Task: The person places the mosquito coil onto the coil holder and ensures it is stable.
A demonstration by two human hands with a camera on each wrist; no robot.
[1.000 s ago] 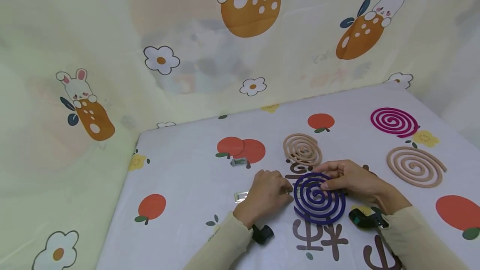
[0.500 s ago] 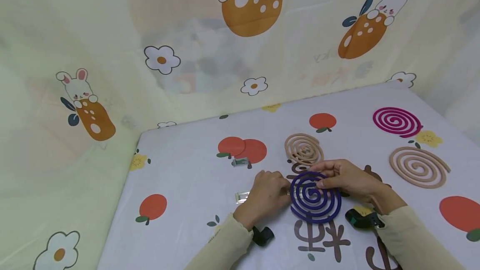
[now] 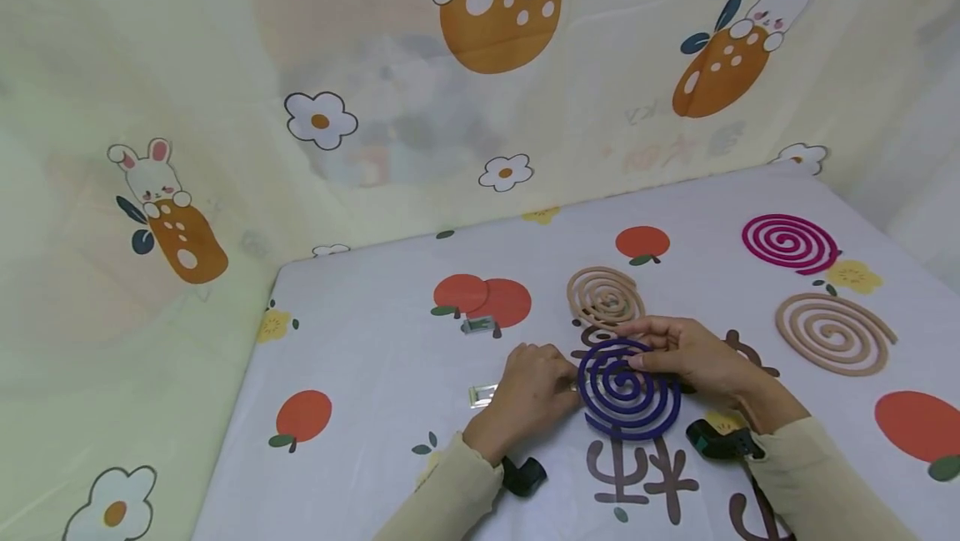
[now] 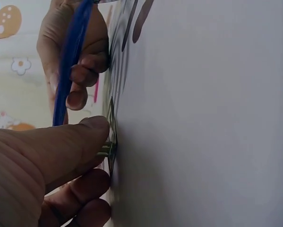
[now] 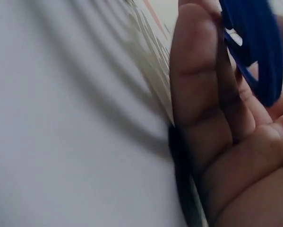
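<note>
My right hand (image 3: pixel 693 358) pinches a dark blue mosquito coil (image 3: pixel 622 379) between thumb and fingers at its upper right. In the left wrist view the blue coil (image 4: pixel 70 56) shows edge-on, raised off the table. My left hand (image 3: pixel 527 391) is just left of the coil, its fingertips at the coil's edge in the head view. Its thumb and fingers pinch a small metal coil stand (image 4: pixel 112 149) down at the tabletop. In the head view most of that stand is hidden by the coil and the hand.
Two more metal stands (image 3: pixel 482 395) (image 3: pixel 477 324) lie to the left. A tan coil (image 3: pixel 576 301) sits behind the hands, with metal showing at its middle. Farther right lie another tan coil (image 3: pixel 831 331) and a magenta coil (image 3: pixel 785 241). A printed cloth covers the table (image 3: pixel 360 374).
My right hand has brought the blue coil slightly left and away from me, closer over my left fingertips. The left hand stays nearly in place.
</note>
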